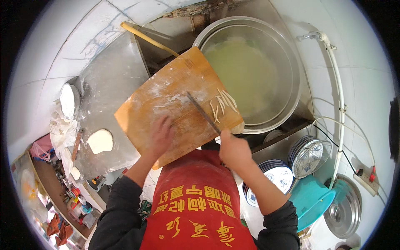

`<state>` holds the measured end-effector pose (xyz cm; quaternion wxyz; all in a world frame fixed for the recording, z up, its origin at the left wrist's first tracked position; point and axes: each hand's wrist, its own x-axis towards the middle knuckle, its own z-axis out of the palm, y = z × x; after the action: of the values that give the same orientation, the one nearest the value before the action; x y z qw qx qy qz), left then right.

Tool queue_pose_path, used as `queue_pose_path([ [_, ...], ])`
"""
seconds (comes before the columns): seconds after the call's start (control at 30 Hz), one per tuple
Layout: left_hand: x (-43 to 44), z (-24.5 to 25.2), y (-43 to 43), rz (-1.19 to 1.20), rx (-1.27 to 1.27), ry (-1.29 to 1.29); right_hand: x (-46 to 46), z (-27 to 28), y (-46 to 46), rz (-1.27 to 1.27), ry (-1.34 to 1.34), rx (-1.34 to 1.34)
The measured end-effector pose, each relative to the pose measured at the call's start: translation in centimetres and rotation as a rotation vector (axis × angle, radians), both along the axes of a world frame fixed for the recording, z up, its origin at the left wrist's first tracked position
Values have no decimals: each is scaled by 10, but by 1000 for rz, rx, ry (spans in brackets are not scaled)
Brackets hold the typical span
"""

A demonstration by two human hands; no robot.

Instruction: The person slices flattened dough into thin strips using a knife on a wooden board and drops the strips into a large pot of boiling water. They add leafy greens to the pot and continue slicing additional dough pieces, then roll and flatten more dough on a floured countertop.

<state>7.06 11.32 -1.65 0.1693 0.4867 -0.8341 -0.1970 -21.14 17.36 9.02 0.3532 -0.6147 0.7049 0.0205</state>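
Note:
My right hand [236, 150] is closed on the handle of a knife [203, 113], whose long narrow blade lies across a floured wooden board [175, 78]. To the right of the blade, several thin strips of dough [227, 101] rest near the board's edge. My left hand [162, 134], somewhat blurred, is over the board's lower left part and shows nothing held. Beyond the board's right edge stands a large round metal pot [295, 93] with cloudy greenish liquid in it. A flat piece of dough [100, 141] lies on the metal counter [115, 68] at the left.
A yellow stick [150, 40] extends behind the board. Stacked plates [268, 181], a wire strainer [312, 159], a teal plastic basin [315, 200] and a metal lid [343, 209] are at the lower right. A white pipe [340, 93] and a power strip [365, 184] are at the right wall.

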Motion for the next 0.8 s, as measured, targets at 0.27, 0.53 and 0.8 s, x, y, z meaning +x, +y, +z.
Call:
queue_pose_path([
  [0.27,270,-19,29,881,-81,-333,-39,-14,-12,-20,242,-235],
  [0.53,431,-49,30,1307,302,-144,18,-17,5,-257,295,-221],
  [0.8,424,-17,-2,1075,531,655,34,-23,-4,-367,421,-189],
])
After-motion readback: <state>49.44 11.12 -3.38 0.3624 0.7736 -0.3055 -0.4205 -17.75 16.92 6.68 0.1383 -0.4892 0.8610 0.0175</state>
